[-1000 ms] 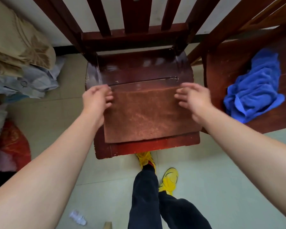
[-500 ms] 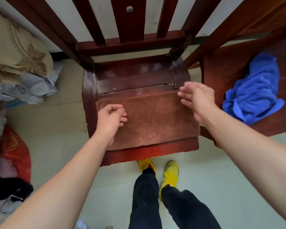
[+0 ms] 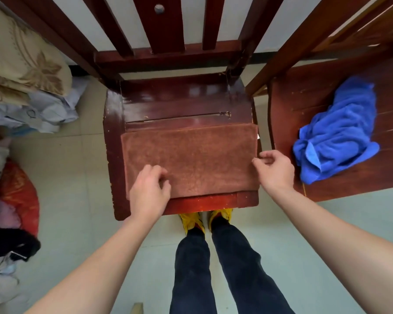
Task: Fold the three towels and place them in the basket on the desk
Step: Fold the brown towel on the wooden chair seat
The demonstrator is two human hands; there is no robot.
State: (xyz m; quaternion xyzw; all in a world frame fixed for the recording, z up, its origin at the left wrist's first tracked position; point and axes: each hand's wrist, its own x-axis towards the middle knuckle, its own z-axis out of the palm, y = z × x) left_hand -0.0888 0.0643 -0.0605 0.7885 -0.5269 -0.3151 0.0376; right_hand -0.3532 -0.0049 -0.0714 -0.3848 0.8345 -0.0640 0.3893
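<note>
A brown towel [image 3: 191, 159] lies folded flat in a rectangle on the seat of a dark red wooden chair [image 3: 179, 105]. My left hand [image 3: 149, 189] covers the towel's near-left corner, fingers curled onto the cloth. My right hand [image 3: 273, 169] is at the towel's right edge, thumb and fingers pinched on that edge. A blue towel [image 3: 336, 134] lies crumpled on the seat of a second wooden chair [image 3: 288, 114] to the right. No third towel, basket or desk is in view.
Folded beige bedding [image 3: 25, 66] and pale blue clothes [image 3: 45, 109] are piled on the left. Red, black and white bundles [image 3: 14, 200] lie on the floor at the lower left. My legs and yellow shoes [image 3: 204, 218] stand against the chair's front edge.
Both hands have come from the towel's far corners toward me: the left to the near-left corner, the right to the right edge. The towel lies flat as a shallower rectangle.
</note>
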